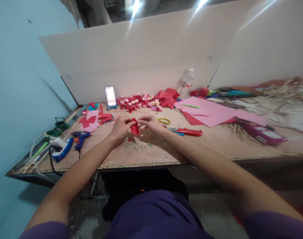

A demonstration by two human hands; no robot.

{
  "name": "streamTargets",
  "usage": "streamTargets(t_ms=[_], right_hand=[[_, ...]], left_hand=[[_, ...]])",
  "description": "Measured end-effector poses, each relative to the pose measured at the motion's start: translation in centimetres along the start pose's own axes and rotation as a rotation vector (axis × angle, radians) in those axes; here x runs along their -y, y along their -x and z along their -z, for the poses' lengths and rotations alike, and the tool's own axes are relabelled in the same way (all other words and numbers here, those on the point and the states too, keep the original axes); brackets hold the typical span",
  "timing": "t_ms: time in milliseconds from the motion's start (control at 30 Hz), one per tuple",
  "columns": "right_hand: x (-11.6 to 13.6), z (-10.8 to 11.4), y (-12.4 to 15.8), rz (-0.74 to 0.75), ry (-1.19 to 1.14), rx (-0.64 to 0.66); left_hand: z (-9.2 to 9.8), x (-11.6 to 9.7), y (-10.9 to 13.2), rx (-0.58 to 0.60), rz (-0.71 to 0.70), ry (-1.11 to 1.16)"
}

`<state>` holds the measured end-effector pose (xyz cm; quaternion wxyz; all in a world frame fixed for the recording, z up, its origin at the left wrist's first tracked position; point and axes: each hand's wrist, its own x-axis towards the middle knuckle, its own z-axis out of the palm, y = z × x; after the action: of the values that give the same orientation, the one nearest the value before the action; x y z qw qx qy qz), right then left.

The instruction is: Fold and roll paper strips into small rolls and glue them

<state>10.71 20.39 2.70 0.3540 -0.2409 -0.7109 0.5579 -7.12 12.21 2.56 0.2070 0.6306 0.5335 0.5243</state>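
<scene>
Between my two hands, just above the table, is a piece of red paper (134,128) that looks folded. My left hand (122,127) pinches its left side between thumb and fingers. At its upper right edge, the fingertips of my right hand (149,122) are closed on it as well. Beneath the hands, a small red scrap (129,140) and green bits lie on the wooden tabletop (141,156). Scissors with yellow handles (164,120) and a red-handled tool (188,132) rest close to my right hand and forearm.
Behind the hands lies a heap of small red and pink paper cubes (137,102), beside a propped phone (111,97). A blue glue gun (80,137) and a power strip (63,149) are left. Pink sheets (216,111), a bottle (186,83) and a purple box (262,132) occupy the right.
</scene>
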Motion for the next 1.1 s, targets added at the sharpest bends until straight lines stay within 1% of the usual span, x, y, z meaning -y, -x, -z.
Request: streamTargets(t_ms=[67,200,267,333,433,700,833,933,1100], right_hand=[[0.21,0.09,0.1,0.066,0.109,-0.001],[0.56,0.29,0.29,0.249,0.424,-0.009],[0.51,0.39,0.25,0.276,0.496,0.007],[0.29,0.47,0.14,0.268,0.529,0.024],[-0.08,0.52,0.06,0.241,0.541,0.013],[0.08,0.1,0.37,0.269,0.657,-0.026],[0.21,0.12,0.28,0.286,0.682,-0.103],[0.27,0.22,0.22,0.295,0.681,-0.165],[0.37,0.14,0.26,0.307,0.679,-0.203]], left_hand=[[-0.02,-0.13,0.07,0.009,-0.019,-0.047],[-0.11,-0.3,0.11,0.029,-0.05,-0.13],[-0.15,-0.25,0.12,0.033,-0.05,-0.136],[-0.2,-0.12,0.16,0.042,-0.045,-0.132],[-0.27,0.17,0.19,0.051,-0.041,-0.128],[-0.25,0.52,-0.3,0.05,-0.059,-0.14],[-0.09,0.4,-0.48,0.056,-0.037,-0.097],[0.12,0.46,-0.53,0.026,-0.018,-0.062],[0.22,0.27,-0.44,-0.005,-0.048,-0.063]])
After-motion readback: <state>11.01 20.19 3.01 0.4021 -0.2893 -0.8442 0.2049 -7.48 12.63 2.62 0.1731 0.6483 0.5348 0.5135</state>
